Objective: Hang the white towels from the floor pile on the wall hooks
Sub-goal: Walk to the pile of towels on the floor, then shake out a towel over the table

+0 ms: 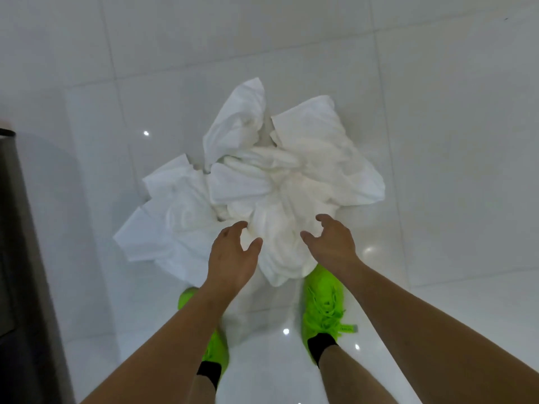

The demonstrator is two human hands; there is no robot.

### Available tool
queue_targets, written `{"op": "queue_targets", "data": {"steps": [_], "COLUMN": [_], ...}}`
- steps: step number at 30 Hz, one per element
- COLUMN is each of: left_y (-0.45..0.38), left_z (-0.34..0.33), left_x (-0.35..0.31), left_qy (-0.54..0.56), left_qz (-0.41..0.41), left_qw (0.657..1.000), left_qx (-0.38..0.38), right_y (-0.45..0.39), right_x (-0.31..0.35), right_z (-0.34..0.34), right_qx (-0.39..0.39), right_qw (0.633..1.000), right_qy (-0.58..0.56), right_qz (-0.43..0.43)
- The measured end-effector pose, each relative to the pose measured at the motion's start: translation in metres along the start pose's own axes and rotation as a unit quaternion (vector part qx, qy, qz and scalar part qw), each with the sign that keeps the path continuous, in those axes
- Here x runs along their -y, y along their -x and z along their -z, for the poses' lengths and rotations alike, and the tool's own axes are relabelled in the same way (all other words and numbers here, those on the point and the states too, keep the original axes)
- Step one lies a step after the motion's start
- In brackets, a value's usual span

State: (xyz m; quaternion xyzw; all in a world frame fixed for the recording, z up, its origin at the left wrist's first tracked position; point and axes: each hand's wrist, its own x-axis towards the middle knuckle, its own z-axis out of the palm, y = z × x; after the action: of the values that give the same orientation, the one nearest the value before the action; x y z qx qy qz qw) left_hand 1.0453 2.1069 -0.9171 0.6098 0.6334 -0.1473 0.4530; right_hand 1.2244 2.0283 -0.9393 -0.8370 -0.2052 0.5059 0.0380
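Left hand [232, 258] and right hand [332, 243] both open, fingers curled, empty, over crumpled soft white towel pile [262, 182] on glossy tiled floor [437, 141]; neon-green shoes [323, 304] below.

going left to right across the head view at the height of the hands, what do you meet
dark cabinet edge → bare white floor tile → left flank of the white towel pile → left hand → right hand → bare floor tile again
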Motion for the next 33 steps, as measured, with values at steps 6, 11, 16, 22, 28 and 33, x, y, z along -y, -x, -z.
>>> {"op": "queue_targets", "data": {"steps": [6, 11, 16, 22, 28, 33], "left_y": [-0.063, -0.080, -0.064, -0.017, 0.048, 0.104], "left_z": [-0.057, -0.079, -0.071, -0.032, 0.039, 0.129], "left_x": [0.007, 0.012, 0.011, -0.020, -0.082, -0.146], "left_qy": [0.003, 0.020, 0.001, -0.015, -0.089, -0.146], "left_qz": [0.020, 0.048, 0.065, 0.017, -0.128, -0.250], "left_qw": [0.999, 0.997, 0.996, 0.997, 0.981, 0.950], "left_qx": [0.025, 0.048, 0.063, 0.079, 0.118, 0.117], "right_y": [-0.086, -0.115, -0.084, -0.020, 0.075, 0.158], "right_x": [-0.015, -0.025, -0.032, -0.009, 0.041, 0.111], "right_z": [-0.021, -0.031, -0.029, 0.000, 0.066, 0.148], "right_qx": [-0.031, -0.016, -0.071, -0.025, 0.024, 0.062], "right_qw": [0.994, 0.996, 0.996, 0.993, 0.986, 0.973], "right_qy": [0.088, 0.083, -0.003, -0.065, -0.069, -0.055], "right_qz": [0.052, 0.026, 0.046, 0.094, 0.153, 0.215]}}
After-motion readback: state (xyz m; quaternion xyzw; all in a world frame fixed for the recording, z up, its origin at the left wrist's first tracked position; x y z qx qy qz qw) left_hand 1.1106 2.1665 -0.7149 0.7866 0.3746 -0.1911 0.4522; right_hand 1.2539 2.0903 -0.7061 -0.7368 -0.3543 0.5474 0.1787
